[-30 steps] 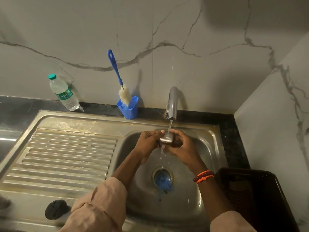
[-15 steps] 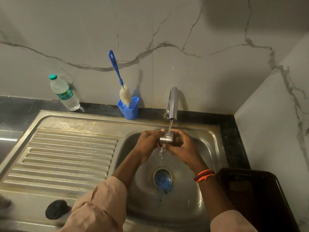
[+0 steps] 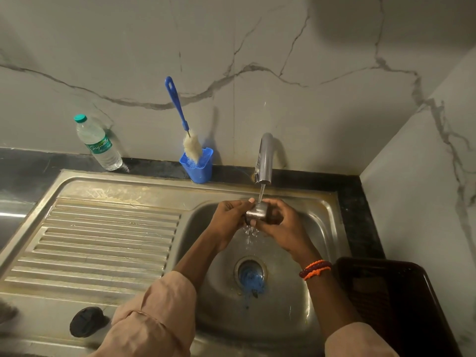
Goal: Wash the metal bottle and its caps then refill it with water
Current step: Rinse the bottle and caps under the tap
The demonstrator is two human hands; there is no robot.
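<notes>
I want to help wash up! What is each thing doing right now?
tap: running
metal cap: under the stream, held by both hands
left hand: grips the cap
right hand: grips the cap
plastic bottle: capped, upright
bottle brush: standing in blue holder

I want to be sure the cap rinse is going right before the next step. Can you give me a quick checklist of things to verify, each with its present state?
1. Water running: a stream falls from the tap onto the metal cap. Ok.
2. Cap held firmly: left hand and right hand both grip it over the sink. Ok.
3. Cap rinsed clean inside: its inside is hidden. Cannot tell.
4. Drain free: blue residue sits in the drain; no water is pooling. Ok.
5. Bottle brush at hand: stands in the blue holder behind the sink. Ok.
6. Metal bottle ready to wash: not in view. Cannot tell.
</notes>
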